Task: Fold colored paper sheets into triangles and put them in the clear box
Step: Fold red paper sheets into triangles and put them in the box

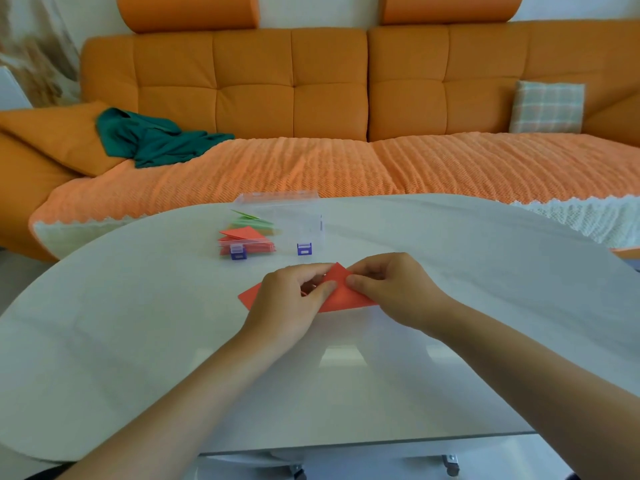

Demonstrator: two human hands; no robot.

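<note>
Both hands, left (pixel 291 292) and right (pixel 388 282), pinch the red paper (pixel 341 292); the clear box (pixel 277 226) sits at 11 o'clock, nearer the left.

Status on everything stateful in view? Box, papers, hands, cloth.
Box: lid open, on the table.
Triangles: folded, red and green, stacked in the box's left side.
Red sheet: triangle shape, on the table, not yet boxed.
Left hand: pinches the red sheet.
Right hand: pinches the red sheet near its top corner.
Green cloth: crumpled on the sofa.
</note>
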